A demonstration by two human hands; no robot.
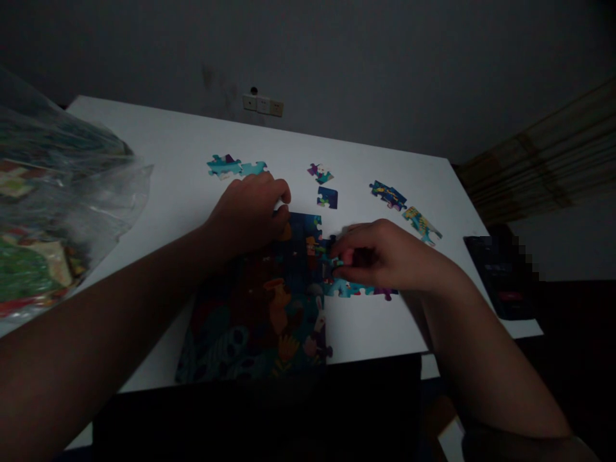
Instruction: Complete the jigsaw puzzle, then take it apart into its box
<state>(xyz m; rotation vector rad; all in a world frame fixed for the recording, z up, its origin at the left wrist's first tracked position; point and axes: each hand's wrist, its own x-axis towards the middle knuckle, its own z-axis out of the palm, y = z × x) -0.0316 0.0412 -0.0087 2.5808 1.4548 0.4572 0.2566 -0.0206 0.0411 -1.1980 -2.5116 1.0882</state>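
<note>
A partly joined jigsaw puzzle (269,301) with dark, colourful animal pictures lies flat on the white table (370,330). My right hand (385,253) is at its right edge, thumb and fingers pinched on a puzzle piece (332,264), largely covered by the fingertips. Just below that hand, a joined row of light blue and purple pieces (359,290) extends rightwards from the puzzle. My left hand (255,208) rests over the puzzle's upper left part, its fingers curled; whatever they may hold is hidden.
Loose puzzle pieces lie beyond the puzzle: teal ones (225,165), a purple-and-teal piece (320,172), a dark blue piece (327,197), and yellow-patterned pieces (421,224). A clear plastic bag (62,212) stands left. A phone (500,276) lies at the right edge.
</note>
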